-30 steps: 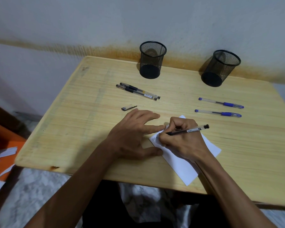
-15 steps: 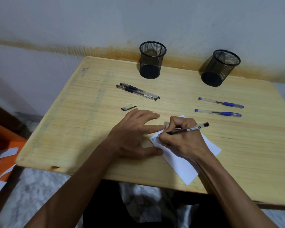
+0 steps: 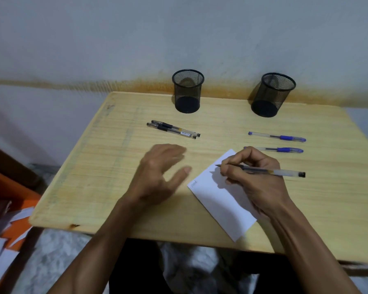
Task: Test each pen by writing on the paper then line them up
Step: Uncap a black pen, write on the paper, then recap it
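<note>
Far left, off the table edge, there's an orange bin [image 3: 11,200] with white paper scraps [image 3: 0,249] in it, blurred. The wooden table [image 3: 106,166] sits against a grey wall [image 3: 115,39] with a rust-coloured stain band along it. Your left hand [image 3: 157,175] is above the table left of the paper, motion-blurred, fingers spread and relaxed, gripping nothing; can't tell if it touches the wood. Behind it, two black pens [image 3: 172,129] lie side by side, touching, slanted down to the right. Behind those, the left mesh pen cup [image 3: 188,91] stands upright near the wall. The white paper [image 3: 219,200] lies at an angle on the near half of the table, one corner hanging over the near edge; small scribble near its left corner, too small to read. Your right hand [image 3: 255,179] rests on the paper's right side, fingers curled round a black gel pen [image 3: 263,170], uncapped, tip pointing left just above or at the sheet, can't tell which. Beyond that hand, two blue pens: the near blue pen [image 3: 283,149] is partly hidden by your fingers at its left end; the far blue pen [image 3: 276,136] is roughly parallel, apart from it. The right mesh pen cup [image 3: 272,95] stands behind them.
</note>
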`<action>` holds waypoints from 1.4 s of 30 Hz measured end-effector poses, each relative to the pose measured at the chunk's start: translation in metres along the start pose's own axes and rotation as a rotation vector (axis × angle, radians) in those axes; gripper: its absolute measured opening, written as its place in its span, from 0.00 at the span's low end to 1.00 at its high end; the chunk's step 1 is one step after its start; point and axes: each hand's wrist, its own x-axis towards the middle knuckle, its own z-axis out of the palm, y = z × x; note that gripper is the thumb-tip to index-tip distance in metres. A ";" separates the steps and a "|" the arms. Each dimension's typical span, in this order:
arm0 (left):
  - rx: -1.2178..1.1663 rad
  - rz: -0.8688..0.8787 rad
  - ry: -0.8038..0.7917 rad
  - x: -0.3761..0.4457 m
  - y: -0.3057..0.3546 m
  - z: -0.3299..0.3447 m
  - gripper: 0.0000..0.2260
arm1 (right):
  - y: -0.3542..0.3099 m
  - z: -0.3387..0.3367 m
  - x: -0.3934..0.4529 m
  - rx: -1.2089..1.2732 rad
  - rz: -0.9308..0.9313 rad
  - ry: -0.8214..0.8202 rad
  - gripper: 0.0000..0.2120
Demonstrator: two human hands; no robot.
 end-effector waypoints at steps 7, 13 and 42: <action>0.381 -0.375 -0.020 0.005 -0.011 -0.007 0.15 | -0.004 -0.023 -0.012 -0.015 0.029 0.081 0.09; 0.461 -0.432 -0.004 0.010 -0.007 -0.003 0.13 | -0.003 -0.025 -0.024 0.018 0.074 0.126 0.08; -0.310 -0.101 -0.013 0.007 0.105 0.003 0.06 | -0.048 -0.032 -0.048 -0.204 -0.181 0.092 0.10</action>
